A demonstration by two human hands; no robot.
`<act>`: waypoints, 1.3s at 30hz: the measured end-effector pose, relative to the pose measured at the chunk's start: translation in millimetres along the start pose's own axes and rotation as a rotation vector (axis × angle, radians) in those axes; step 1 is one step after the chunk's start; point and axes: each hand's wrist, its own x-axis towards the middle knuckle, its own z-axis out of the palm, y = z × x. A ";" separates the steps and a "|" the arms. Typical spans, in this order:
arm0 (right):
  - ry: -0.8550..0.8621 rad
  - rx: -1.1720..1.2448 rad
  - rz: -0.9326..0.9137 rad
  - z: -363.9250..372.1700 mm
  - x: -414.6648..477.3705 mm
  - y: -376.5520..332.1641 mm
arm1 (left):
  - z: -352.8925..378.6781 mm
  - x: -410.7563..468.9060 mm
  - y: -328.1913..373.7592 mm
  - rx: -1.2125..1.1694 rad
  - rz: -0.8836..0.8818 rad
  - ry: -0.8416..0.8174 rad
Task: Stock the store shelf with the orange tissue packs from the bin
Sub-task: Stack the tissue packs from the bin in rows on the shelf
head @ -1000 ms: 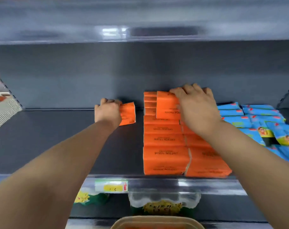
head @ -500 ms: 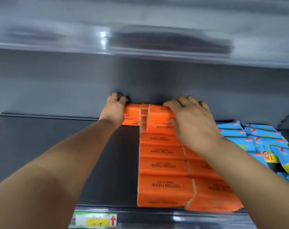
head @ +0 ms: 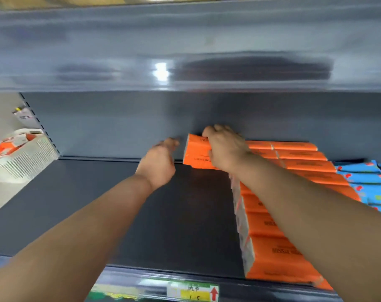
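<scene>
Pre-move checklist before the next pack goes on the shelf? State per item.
1. Right hand grips the orange pack: ok, fingers curled over its top at the back wall.
2. Left hand free: ok, no pack seen in it, though it is blurred.
3. Room on the shelf left of the orange rows: ok, bare surface.
4. Held pack seated flat and squared with the rows: cannot tell, the hand covers its right end.
5. Supply in reach: cannot tell; only a white basket at far left shows, holding orange-and-white items.
</scene>
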 end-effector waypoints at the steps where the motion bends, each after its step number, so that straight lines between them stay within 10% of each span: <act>1: -0.035 -0.009 0.014 7.6 2.1 0.8 | 3.6 -2.1 -1.6 -0.020 0.002 -0.076; 7: -0.073 -0.042 0.037 33.1 4.6 2.8 | 30.0 -7.5 8.9 -0.161 -0.054 -0.309; 21: -0.014 -0.064 -0.016 -4.8 -42.5 8.9 | 20.1 -49.4 38.6 -0.135 -0.105 -0.062; 39: 0.000 0.032 -0.074 -2.6 -365.5 -21.3 | 34.5 -320.4 92.8 -0.013 0.139 -0.263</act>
